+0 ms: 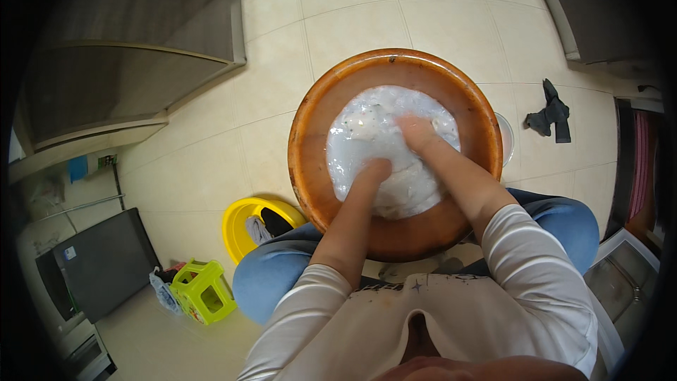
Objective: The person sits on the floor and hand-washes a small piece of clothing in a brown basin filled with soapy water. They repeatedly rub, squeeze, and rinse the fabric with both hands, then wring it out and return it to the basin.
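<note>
A large round orange-brown basin [311,169] stands on the floor between my knees, holding cloudy, whitish water [351,151]. Pale cloth [410,190] lies soaked in it, partly above the surface, and another bulge of cloth with small coloured specks [365,123] shows towards the far left. My left hand [377,169] is dipped in near the middle, its fingers hidden under the water. Farther off and to the right, my right hand [414,129] is also partly under, blurred, against the wet cloth. Whether either hand grips the cloth is hidden.
Left of the basin sits a yellow tub [236,222] with grey and black cloth inside. A lime-green plastic stool [203,291] is farther left. Dark socks or cloth [552,114] lie on the tiles at right, and a pale bowl [506,140] shows behind the basin's right rim.
</note>
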The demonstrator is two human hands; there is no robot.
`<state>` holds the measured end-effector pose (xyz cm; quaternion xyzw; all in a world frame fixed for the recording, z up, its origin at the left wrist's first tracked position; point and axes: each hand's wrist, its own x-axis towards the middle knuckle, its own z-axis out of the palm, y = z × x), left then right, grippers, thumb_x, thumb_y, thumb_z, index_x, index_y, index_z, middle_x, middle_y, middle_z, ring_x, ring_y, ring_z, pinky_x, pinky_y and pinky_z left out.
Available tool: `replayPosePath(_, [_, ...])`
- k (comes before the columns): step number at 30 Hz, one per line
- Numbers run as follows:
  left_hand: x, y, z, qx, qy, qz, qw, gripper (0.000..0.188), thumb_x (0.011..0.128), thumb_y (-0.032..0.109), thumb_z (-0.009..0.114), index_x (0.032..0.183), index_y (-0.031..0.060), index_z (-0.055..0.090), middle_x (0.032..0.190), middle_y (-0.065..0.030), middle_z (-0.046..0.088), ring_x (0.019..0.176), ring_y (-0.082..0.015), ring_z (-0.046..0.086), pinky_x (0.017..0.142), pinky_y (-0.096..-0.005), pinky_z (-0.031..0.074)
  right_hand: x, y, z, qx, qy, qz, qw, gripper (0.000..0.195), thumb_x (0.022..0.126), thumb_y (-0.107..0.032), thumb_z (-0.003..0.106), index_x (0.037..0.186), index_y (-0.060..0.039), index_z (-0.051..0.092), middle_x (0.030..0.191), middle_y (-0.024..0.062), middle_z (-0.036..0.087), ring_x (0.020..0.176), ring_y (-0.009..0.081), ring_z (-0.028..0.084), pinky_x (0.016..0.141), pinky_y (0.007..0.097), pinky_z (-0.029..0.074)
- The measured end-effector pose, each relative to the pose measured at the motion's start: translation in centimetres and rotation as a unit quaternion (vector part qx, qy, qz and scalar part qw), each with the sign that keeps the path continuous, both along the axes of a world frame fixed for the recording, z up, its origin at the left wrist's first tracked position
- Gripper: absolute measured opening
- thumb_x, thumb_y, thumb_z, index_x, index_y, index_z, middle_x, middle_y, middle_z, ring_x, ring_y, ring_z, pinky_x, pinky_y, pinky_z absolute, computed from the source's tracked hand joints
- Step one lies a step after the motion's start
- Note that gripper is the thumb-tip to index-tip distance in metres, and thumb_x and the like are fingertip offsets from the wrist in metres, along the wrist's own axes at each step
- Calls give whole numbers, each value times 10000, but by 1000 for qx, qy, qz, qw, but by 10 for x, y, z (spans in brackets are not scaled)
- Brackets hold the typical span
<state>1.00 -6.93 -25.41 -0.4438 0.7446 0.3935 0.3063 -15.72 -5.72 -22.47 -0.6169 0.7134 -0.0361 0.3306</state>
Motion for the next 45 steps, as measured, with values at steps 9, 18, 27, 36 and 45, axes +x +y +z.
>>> replayPosePath(9, [7,-26,30,45,184,495,848,691,763,581,491,1194,41,479,1185,-150,518,1105,-309,482,930,-387,364,14,14,28,-119,-160,-172,965,212,636,-166,666,814,-59,621,810,170,619,773,319,591,723,372,461])
replayPosePath(18, [21,4,135,469,493,552,482,616,852,515,406,1263,56,403,1230,-145,473,1094,-300,478,936,-419,385,95,74,180,-258,-250,10,933,178,611,-184,649,710,-50,586,726,164,583,704,342,572,645,390,463])
replayPosePath(27, [-1,52,153,433,509,599,442,499,876,420,425,1222,59,431,1171,-121,510,1029,-258,525,860,-385,449,92,93,178,-464,-137,-1,875,182,690,-272,586,638,-101,551,677,96,555,632,271,566,545,378,469])
replayPosePath(36, [0,50,193,63,330,490,804,343,789,356,589,1010,107,506,852,-52,556,697,-140,553,402,-253,428,-30,71,119,-250,19,-191,949,193,778,-221,526,797,-50,614,842,157,593,779,343,564,704,426,458])
replayPosePath(45, [1,22,82,-351,290,162,875,516,776,187,588,1255,96,421,1276,-220,364,1153,-380,360,934,-435,349,19,45,64,-275,61,-214,935,199,759,-163,590,921,-54,628,1001,158,564,1040,306,461,888,425,385])
